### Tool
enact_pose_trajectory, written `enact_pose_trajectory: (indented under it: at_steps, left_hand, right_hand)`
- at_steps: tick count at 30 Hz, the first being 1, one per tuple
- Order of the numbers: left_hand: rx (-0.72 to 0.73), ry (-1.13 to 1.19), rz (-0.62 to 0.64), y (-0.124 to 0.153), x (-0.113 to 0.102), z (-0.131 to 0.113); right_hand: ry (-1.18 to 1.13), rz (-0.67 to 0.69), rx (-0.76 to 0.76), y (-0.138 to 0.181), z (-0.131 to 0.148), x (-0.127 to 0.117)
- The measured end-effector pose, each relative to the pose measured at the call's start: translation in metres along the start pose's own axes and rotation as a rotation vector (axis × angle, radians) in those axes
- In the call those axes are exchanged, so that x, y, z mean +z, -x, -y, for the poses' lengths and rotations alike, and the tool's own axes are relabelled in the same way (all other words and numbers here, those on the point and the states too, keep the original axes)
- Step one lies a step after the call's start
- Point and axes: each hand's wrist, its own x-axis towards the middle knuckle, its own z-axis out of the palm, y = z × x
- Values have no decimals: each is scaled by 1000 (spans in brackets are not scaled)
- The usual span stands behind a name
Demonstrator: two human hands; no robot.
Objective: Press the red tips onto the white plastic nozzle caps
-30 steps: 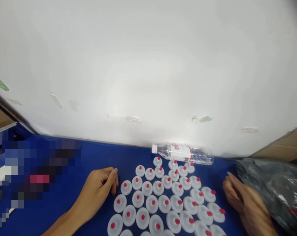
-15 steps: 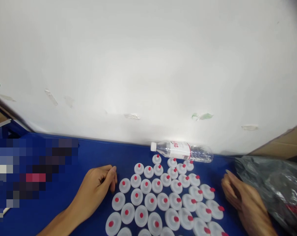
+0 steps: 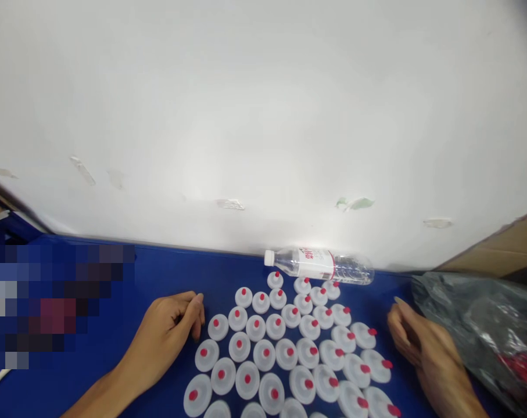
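Observation:
On a blue table, several round, white translucent plastic caps [image 3: 264, 354], each with a red tip at its centre, stand in loose rows between my two hands. My left hand [image 3: 169, 325] rests to the left of the rows, its fingers curled and the thumb against them; nothing shows in it. To the right of the caps lies my right hand [image 3: 422, 351], likewise curled in, with no object visible in its grip. Neither hand touches a cap. The nearest caps are cut off by the bottom edge of the view.
A clear plastic bottle [image 3: 318, 264] with a white cap lies on its side behind the rows, by a white panel [image 3: 263, 128]. At the right is a grey plastic bag [image 3: 476, 331] with red pieces showing through. A pixelated patch covers the left side.
The whole view has shifted slightly, so everything appears a little further left. Both hands keep the same pose and place beside the caps.

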Motion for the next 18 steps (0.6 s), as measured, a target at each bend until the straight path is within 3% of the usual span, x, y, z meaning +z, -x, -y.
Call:
enact_pose_trajectory:
  at_steps: [18]
  left_hand:
    - [35, -22, -2, -1, -1, -3]
  right_hand:
    - [71, 49, -29, -3, -6, -7]
